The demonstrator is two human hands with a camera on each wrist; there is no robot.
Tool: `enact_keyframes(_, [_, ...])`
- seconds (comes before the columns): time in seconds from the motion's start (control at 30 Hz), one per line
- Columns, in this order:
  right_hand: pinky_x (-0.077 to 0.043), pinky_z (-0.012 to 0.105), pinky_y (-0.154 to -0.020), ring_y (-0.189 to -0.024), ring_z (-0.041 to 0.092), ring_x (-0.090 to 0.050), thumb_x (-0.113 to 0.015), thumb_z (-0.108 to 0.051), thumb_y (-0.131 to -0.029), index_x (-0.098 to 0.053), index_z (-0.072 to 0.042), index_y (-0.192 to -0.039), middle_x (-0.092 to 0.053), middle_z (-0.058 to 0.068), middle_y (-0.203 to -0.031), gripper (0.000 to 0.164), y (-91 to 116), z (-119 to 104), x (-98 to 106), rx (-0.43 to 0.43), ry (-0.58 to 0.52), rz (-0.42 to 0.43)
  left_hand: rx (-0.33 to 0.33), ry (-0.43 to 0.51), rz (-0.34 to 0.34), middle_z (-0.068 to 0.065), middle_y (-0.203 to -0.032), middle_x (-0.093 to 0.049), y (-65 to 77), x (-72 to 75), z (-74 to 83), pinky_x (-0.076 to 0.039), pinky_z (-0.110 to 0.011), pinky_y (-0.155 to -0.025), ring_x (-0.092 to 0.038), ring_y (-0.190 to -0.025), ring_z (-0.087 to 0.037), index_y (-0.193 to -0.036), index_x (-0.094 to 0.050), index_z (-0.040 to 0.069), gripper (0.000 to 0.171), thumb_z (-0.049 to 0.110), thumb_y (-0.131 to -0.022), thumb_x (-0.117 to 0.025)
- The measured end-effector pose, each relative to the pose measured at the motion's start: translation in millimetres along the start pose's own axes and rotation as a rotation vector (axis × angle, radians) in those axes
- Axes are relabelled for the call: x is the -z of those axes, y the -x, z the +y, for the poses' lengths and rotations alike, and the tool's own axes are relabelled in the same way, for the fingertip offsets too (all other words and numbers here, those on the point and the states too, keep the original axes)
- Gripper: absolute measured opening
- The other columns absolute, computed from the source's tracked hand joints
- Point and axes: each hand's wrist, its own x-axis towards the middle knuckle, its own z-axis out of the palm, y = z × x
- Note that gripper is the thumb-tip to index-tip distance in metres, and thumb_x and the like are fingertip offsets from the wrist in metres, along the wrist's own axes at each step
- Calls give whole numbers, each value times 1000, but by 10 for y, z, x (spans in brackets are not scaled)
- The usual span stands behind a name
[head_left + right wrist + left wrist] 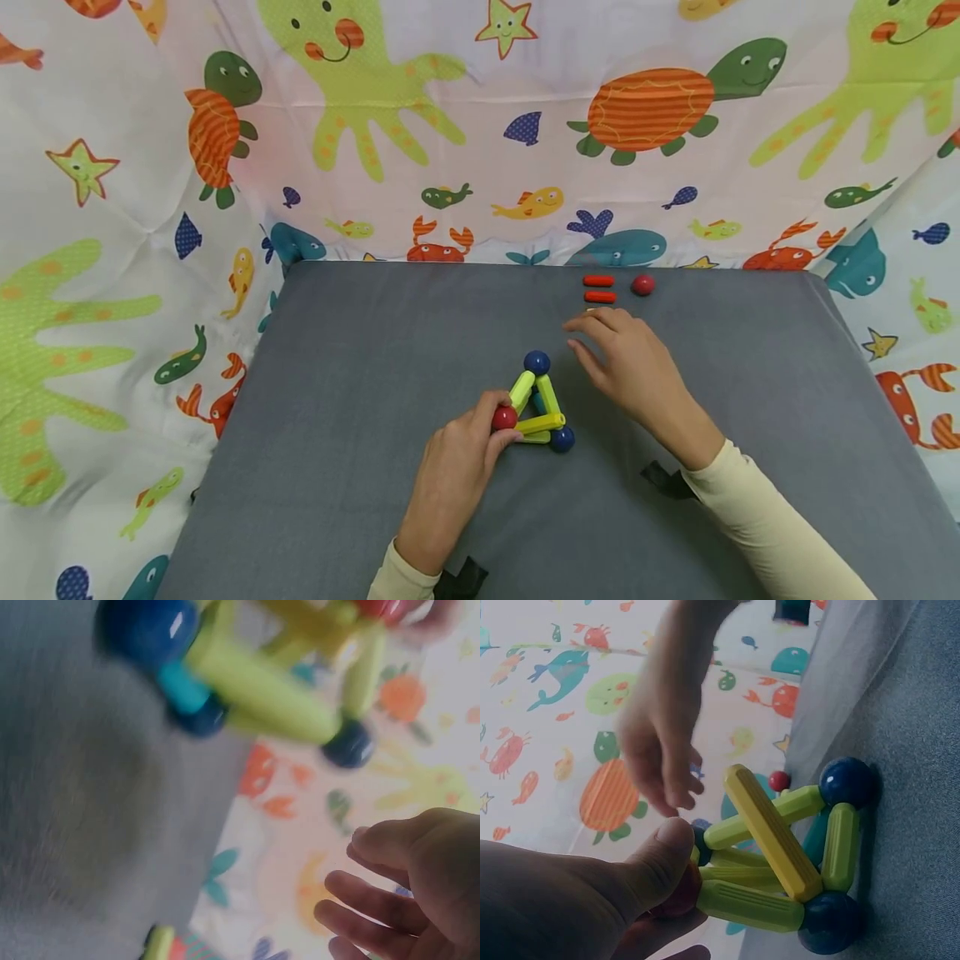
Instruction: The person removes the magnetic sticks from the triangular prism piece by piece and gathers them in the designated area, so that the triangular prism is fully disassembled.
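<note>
My left hand [456, 462] pinches a red ball [505, 417] at one corner of a frame of balls and sticks. Yellow-green sticks [547, 394] link that ball with dark blue balls [536, 362]. A yellow stick [772, 832] slants across the frame in the left wrist view, its upper end on no ball there. Between two blue balls a teal stick [182, 690] shows in the right wrist view. My right hand [645, 383] hovers right of the frame, holding nothing, fingers spread and loosely bent. Its fingertips are near the loose sticks at the back.
Two red sticks [599, 288] and a loose red ball [642, 285] lie near the far edge of the grey table [360, 350]. Another light stick is mostly hidden behind my right hand. A patterned cloth [465, 175] hangs behind and at both sides.
</note>
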Motion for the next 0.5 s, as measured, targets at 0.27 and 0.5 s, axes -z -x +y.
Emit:
enact_keyframes(0.27, [-61, 43, -84, -99, 23, -70, -83, -21, -94, -77, -11, -116, -74, 4, -112, 25, 254, -424, 110, 113, -59, -11, -9, 5, 12, -3, -100, -75, 2, -3, 0, -60, -28, -67, -69, -74, -13, -132, -59, 14, 48, 32, -92, -80])
enact_keyframes(0.5, [-60, 41, -81, -93, 20, -69, -89, -20, -88, -78, -12, -108, -73, 1, -106, 25, 400, -581, -52, 174, -56, -43, -21, -3, 28, -4, -100, -75, 5, -16, -1, -60, -28, -66, -71, -75, -13, -132, -60, 14, 48, 33, -93, -78])
